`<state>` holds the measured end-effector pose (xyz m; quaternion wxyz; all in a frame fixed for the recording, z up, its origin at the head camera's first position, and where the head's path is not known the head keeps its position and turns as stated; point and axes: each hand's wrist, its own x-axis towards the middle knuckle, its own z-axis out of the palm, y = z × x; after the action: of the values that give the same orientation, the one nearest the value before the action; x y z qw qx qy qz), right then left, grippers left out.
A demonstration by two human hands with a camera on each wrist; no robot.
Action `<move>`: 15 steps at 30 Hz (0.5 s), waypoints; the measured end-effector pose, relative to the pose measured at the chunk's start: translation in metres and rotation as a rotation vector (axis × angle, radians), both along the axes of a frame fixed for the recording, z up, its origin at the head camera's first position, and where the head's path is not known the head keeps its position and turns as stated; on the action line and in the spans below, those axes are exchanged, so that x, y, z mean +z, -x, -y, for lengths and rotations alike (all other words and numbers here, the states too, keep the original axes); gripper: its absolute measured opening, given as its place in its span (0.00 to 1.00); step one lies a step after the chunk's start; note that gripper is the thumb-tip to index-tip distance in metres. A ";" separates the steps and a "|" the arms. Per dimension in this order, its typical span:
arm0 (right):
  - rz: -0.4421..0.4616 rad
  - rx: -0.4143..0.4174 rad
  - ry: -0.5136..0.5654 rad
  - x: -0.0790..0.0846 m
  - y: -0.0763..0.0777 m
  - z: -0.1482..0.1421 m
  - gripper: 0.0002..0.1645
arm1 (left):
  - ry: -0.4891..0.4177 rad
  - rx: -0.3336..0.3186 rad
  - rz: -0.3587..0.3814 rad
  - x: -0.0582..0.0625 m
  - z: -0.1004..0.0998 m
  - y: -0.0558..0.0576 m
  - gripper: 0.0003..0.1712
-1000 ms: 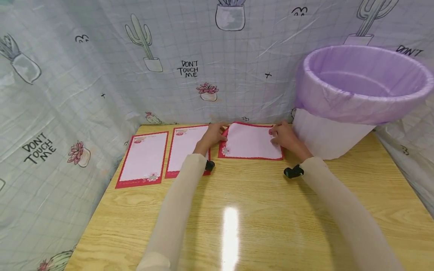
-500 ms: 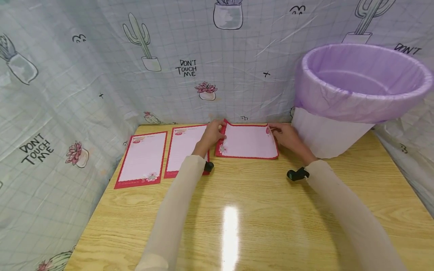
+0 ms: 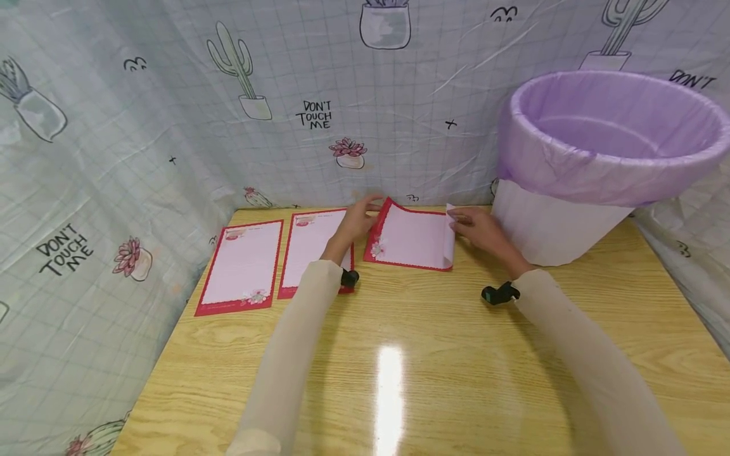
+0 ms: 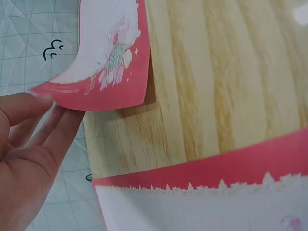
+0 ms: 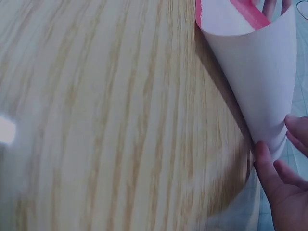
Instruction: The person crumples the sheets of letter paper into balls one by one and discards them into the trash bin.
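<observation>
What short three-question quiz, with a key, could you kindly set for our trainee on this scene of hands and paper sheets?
1. How many red-bordered sheets show on the table?
2. True or false: all of them lie fully flat.
3. Fill the gap: the purple-and-white bin stands nearest the person's ... hand.

Key:
1. Three.
2. False: the rightmost sheet curls up at its right edge.
3. Right hand.

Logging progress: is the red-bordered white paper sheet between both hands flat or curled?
Curled: the paper sheet bends over at the right hand, showing its white back.
</observation>
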<state>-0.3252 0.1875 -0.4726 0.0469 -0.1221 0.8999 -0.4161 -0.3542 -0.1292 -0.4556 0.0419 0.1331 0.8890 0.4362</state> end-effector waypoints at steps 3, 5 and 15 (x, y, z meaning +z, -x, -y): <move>0.036 -0.022 0.002 0.001 -0.001 0.002 0.29 | -0.069 -0.007 0.048 -0.001 0.001 0.001 0.32; 0.057 -0.035 0.003 0.001 -0.001 0.003 0.31 | -0.092 -0.021 0.065 -0.001 0.001 0.001 0.31; 0.103 -0.030 0.041 0.001 0.000 0.011 0.35 | -0.064 -0.049 0.087 -0.002 -0.004 -0.003 0.17</move>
<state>-0.3249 0.1769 -0.4717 0.0844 -0.0880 0.8893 -0.4408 -0.3510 -0.1249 -0.4576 0.0867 0.1370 0.8684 0.4686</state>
